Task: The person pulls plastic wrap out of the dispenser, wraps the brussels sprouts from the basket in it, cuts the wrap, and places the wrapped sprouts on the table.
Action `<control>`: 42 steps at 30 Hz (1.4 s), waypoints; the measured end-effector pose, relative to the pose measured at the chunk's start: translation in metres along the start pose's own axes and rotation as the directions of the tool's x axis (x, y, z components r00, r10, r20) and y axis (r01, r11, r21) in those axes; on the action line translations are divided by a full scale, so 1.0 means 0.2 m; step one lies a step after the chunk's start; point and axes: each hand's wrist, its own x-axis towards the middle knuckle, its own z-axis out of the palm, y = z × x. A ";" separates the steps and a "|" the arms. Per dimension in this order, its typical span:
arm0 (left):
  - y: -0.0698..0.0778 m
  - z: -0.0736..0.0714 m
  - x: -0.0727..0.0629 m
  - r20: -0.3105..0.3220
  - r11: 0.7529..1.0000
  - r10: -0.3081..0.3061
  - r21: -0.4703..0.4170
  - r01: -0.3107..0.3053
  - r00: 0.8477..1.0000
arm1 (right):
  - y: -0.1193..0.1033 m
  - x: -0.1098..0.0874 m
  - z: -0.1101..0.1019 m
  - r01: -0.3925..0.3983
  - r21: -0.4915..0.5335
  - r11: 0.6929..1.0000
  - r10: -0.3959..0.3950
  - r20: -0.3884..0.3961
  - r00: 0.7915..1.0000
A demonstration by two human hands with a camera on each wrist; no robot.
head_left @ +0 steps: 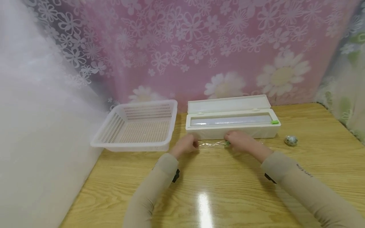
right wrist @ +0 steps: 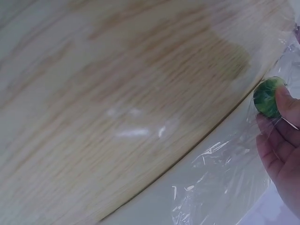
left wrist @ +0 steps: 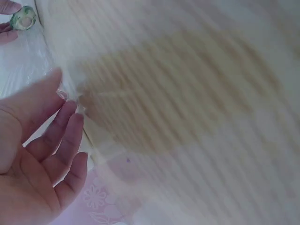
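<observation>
A white cling film dispenser (head_left: pixel 205 134) stands on the table with its lid up and a film roll (head_left: pixel 231 120) inside. Clear cling film (head_left: pixel 212 144) hangs down its front, stretched between the two hands. My left hand (head_left: pixel 186 144) pinches the film's edge between thumb and fingertips, as the left wrist view shows. At the middle of the box front, my right hand (head_left: pixel 240 141) holds a small green Brussels sprout (right wrist: pixel 267 97) between thumb and fingers, up against the film. In the head view the sprout is mostly covered by the hand.
Left of the dispenser sits a white plastic basket (head_left: pixel 131 148) with slotted walls. A small shiny round thing (head_left: pixel 291 140), greenish and apparently wrapped, lies to the right on the wooden table (head_left: pixel 228 202). A bright green slider (head_left: pixel 274 122) is at the dispenser's right end. A flowered curtain hangs behind.
</observation>
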 end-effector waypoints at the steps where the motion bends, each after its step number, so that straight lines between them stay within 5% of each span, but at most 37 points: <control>1: 0.00 0.00 0.00 0.006 1.000 0.000 0.008 0.000 1.000 | 0.00 0.00 0.00 0.004 -0.002 1.000 -0.004 -0.001 1.000; 4: 0.00 0.00 -0.01 -0.002 0.999 -0.004 0.053 0.004 1.000 | 0.00 0.00 0.00 0.008 -0.009 1.000 -0.008 -0.002 1.000; 10: -0.01 0.00 -0.01 -0.042 0.999 -0.041 0.007 0.041 0.998 | 0.00 0.00 0.00 0.007 -0.014 1.000 -0.007 0.012 1.000; 16: 0.02 0.00 0.00 -0.064 0.990 -0.129 0.052 0.132 0.990 | -0.01 0.00 -0.01 -0.002 -0.018 1.000 0.003 0.020 1.000; 22: 0.06 0.01 0.02 -0.148 0.927 -0.249 0.248 0.280 0.957 | -0.01 -0.01 -0.02 0.007 -0.029 1.000 -0.007 0.011 1.000; 26: 0.09 -0.01 0.00 -0.131 0.897 -0.298 0.300 0.324 0.946 | -0.01 -0.01 -0.02 0.007 -0.020 1.000 -0.007 0.005 1.000; 29: 0.16 -0.04 -0.02 -0.101 0.927 -0.218 0.291 0.239 0.971 | 0.00 -0.03 -0.01 0.013 -0.013 1.000 -0.013 -0.007 1.000; 32: 0.27 -0.06 -0.02 -0.059 0.982 -0.006 0.189 0.017 0.998 | 0.01 -0.04 -0.01 0.035 -0.016 0.999 -0.035 -0.049 0.998; 36: 0.40 -0.04 0.04 -0.053 0.963 0.267 0.035 -0.266 0.962 | 0.02 -0.04 0.00 0.050 0.018 0.999 -0.048 -0.117 0.992; 38: 0.44 -0.02 0.07 -0.075 0.944 0.331 0.029 -0.329 0.941 | 0.03 -0.04 0.00 0.055 0.076 0.996 -0.044 -0.143 0.989; 42: 0.48 0.02 0.10 -0.103 0.927 0.375 0.066 -0.370 0.921 | 0.04 -0.04 0.02 0.016 0.196 0.981 0.017 -0.168 0.986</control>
